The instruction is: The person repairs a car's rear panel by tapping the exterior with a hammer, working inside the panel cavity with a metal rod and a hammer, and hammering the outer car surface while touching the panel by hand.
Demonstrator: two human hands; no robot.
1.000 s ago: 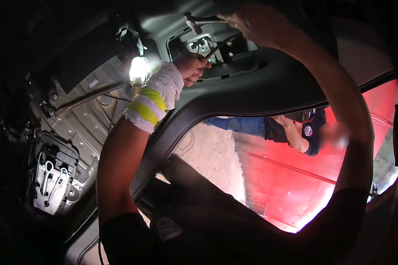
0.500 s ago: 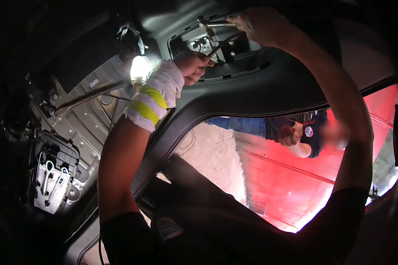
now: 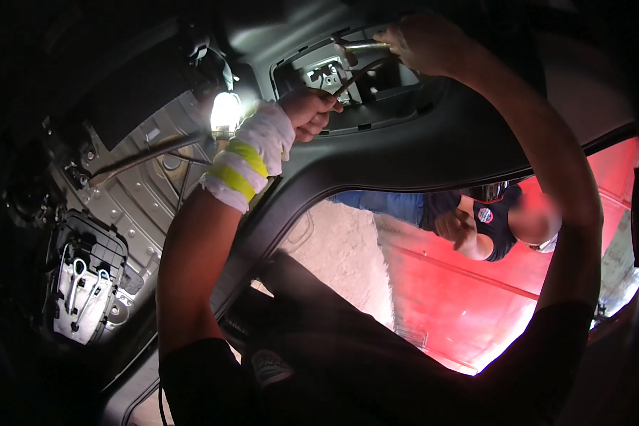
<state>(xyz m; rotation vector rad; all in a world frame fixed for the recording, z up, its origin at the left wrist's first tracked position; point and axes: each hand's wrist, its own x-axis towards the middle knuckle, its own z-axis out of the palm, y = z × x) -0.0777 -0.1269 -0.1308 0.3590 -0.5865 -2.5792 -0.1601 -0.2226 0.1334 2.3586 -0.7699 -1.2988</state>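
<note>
Hammer [image 3: 366, 45] in right hand [image 3: 424, 44]; logo [image 3: 271, 367] blurred

Gripping a hammer [image 3: 366, 45] in the right hand [image 3: 426, 44] and a dark rod [image 3: 362, 77] in the left hand [image 3: 309, 112], at an opening [image 3: 385, 85] in a dark panel [image 3: 419, 155]. Lit by a glowing lamp [image 3: 226, 112] near the white-and-yellow wrist wrap [image 3: 245, 160].
</note>
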